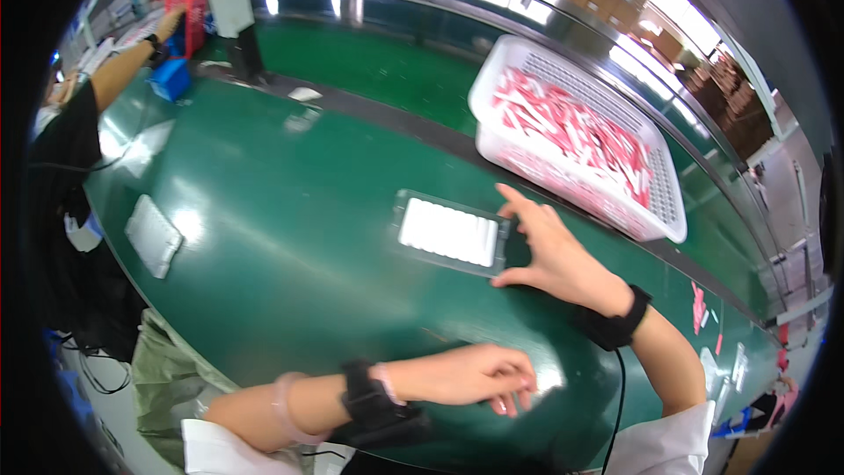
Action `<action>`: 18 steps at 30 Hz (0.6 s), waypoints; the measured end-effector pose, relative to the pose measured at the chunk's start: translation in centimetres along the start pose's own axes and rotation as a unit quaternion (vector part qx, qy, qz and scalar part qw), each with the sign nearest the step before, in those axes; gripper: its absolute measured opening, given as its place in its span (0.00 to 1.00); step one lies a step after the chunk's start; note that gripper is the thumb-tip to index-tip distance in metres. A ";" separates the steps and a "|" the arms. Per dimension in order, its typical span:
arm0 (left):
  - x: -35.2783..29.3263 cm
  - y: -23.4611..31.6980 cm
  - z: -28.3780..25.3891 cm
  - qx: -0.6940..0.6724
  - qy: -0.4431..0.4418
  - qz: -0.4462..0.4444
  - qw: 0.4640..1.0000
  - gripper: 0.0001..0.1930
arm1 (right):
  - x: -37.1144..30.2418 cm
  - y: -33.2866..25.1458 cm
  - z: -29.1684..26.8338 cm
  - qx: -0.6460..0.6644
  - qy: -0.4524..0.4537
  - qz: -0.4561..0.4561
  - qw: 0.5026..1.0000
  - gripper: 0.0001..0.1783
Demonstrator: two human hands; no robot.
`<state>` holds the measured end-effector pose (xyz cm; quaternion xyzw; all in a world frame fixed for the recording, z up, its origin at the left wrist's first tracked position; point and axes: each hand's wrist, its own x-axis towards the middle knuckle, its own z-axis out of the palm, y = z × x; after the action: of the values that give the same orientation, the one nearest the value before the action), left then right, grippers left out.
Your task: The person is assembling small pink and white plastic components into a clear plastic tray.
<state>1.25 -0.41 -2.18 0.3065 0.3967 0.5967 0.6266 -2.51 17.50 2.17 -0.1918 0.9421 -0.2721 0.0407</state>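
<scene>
A shallow clear plastic tray holds a row of white pieces and sits at the middle of the green table. My right hand spans the tray's right end. Its thumb is at the near corner and its fingers are at the far corner, with the index finger sticking out past it. Closer to me, my left hand hangs over the table, apart from the tray. The left fingers are curled inward, and whatever may be inside them is hidden. Both wrists wear black bands.
A white basket full of pink-and-white pieces stands beyond the table's far edge. Another tray lies at the left. Pink scraps and clear trays lie at the right. A co-worker's arm reaches toward a red basket.
</scene>
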 end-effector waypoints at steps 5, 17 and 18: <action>0.5 -0.2 0.8 0.072 -0.073 -0.007 0.995 0.12 | 14.1 -6.6 7.9 -0.076 0.079 -0.118 0.987 0.51; -5.1 -2.0 0.5 0.351 0.050 0.084 0.931 0.17 | 17.5 -24.8 20.1 -0.090 0.035 -0.316 0.944 0.31; -4.9 -2.2 0.6 0.356 0.042 0.081 0.930 0.17 | 18.2 -24.8 20.4 -0.091 0.039 -0.312 0.945 0.31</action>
<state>2.97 -5.44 -3.12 0.5153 0.5823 0.4776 0.4090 -7.23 -18.90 -1.57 -0.4682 0.8567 -0.1919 -0.1002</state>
